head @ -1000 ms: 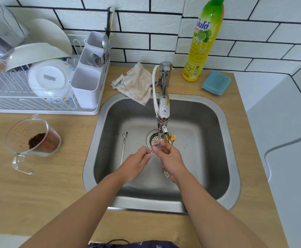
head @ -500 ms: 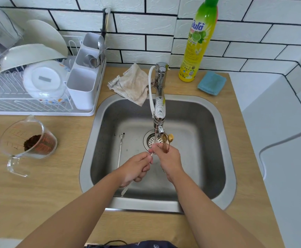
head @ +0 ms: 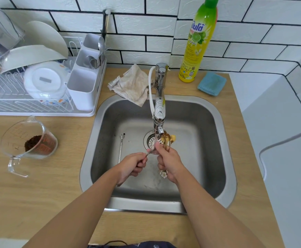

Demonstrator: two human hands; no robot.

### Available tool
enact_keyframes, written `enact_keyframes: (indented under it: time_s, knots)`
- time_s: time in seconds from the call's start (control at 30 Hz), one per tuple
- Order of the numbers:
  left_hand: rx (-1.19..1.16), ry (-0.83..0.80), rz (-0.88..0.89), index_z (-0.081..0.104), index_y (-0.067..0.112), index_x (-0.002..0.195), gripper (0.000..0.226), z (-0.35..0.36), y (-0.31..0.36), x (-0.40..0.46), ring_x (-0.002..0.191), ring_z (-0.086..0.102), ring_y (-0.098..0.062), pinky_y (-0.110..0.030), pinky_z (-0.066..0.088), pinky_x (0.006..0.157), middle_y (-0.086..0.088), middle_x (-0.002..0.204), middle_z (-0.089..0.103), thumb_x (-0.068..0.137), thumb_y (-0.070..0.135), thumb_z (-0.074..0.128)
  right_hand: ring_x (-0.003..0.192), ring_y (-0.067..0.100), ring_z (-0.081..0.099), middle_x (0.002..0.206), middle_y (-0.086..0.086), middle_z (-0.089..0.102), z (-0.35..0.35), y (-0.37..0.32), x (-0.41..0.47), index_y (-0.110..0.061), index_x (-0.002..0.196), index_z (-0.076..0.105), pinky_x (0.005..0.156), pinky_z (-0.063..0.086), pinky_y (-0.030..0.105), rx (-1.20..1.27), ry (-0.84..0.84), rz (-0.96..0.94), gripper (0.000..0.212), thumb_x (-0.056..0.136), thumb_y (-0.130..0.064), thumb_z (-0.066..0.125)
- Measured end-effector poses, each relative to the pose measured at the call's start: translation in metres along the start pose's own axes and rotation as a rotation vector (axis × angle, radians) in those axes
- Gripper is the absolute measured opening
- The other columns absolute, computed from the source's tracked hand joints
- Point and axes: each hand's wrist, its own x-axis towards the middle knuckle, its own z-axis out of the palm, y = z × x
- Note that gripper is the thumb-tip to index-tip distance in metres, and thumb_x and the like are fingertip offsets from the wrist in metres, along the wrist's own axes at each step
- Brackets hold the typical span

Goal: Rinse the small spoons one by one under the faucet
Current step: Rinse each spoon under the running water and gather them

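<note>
Both hands are over the steel sink [head: 223,158], just below the faucet [head: 159,111] spout. My right hand [head: 169,161] grips a bunch of small gold spoons [head: 167,138], bowls up by the spout, flower-shaped handle ends [head: 163,173] hanging below the palm. My left hand [head: 133,165] holds a thin silver spoon [head: 148,153] by its handle, its bowl end touching my right thumb under the spout. Another slim silver spoon [head: 121,147] lies on the sink floor to the left of the drain [head: 151,140].
A white dish rack [head: 38,111] with bowls and a cutlery holder [head: 85,86] stands at the back left. A glass measuring cup [head: 29,140] with brown grounds sits left of the sink. A cloth [head: 133,85], a dish-soap bottle [head: 198,42] and a blue sponge [head: 211,84] lie behind it.
My left hand has drawn the thin silver spoon slightly back and left from the gold bunch. The right hand stays under the spout.
</note>
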Motion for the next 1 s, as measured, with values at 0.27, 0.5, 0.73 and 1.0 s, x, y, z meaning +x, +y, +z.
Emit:
enact_keyframes:
  time_s: [0.27,0.5,0.73,1.0]
  knots:
    - [0.014,-0.047,0.109,0.053,0.015,0.089,0.031,0.004,-0.002,-0.003,0.052,0.023,-0.010,-0.023,0.020,0.050,0.007,0.065,0.038,0.106,0.037,0.041,0.042,0.008,0.025,0.075,0.001,0.068,0.003,0.003,-0.001,-0.021,0.086,0.082,0.039,0.024,0.022,-0.072,0.064,-0.072,0.019,0.096,-0.032,0.071]
    - [-0.006,-0.001,0.074,0.050,0.018,0.082,0.031,0.004,0.000,-0.003,0.049,0.020,-0.009,-0.021,0.019,0.045,0.007,0.060,0.031,0.107,0.035,0.040,0.039,0.004,0.026,0.093,0.003,0.081,0.002,0.003,0.001,-0.012,0.105,0.077,0.037,0.026,0.018,0.022,0.008,-0.061,0.012,0.094,-0.016,0.073]
    - [0.041,-0.003,0.064,0.048,0.017,0.083,0.031,0.009,0.003,-0.005,0.050,0.018,-0.010,-0.021,0.016,0.044,0.008,0.058,0.031,0.108,0.032,0.037,0.035,0.003,0.032,0.090,0.004,0.082,0.004,0.003,0.003,-0.010,0.095,0.078,0.036,0.030,0.019,-0.058,0.127,-0.044,0.024,0.099,-0.028,0.064]
    - [0.045,-0.007,0.035,0.048,0.018,0.082,0.032,0.009,0.000,-0.005,0.051,0.018,-0.011,-0.024,0.015,0.045,0.005,0.062,0.031,0.106,0.037,0.041,0.035,0.002,0.036,0.054,-0.010,0.066,0.000,0.002,0.001,-0.015,0.081,0.079,0.036,0.032,0.016,-0.098,0.145,-0.088,0.017,0.093,-0.026,0.074]
